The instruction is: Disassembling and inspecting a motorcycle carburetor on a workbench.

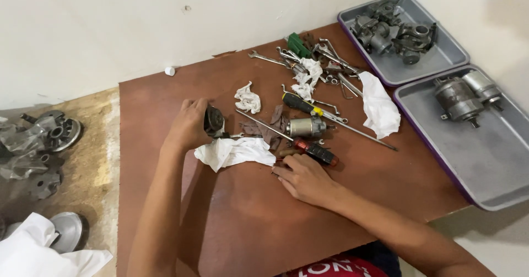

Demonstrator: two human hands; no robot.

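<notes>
While the left hand (pixel 190 124) closes around a dark round metal part (pixel 214 120), the right hand (pixel 302 179) lies loosely curled on the brown board (pixel 231 222), fingertips touching a red-handled screwdriver (pixel 315 151). A white rag (pixel 234 152) lies at five o'clock from the part; a small motor cylinder (pixel 306 127) at three o'clock.

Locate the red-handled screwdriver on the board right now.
In the head view, the red-handled screwdriver lies near the middle of the brown board, just beyond the right hand, with the small cylindrical motor part just behind it.
</notes>
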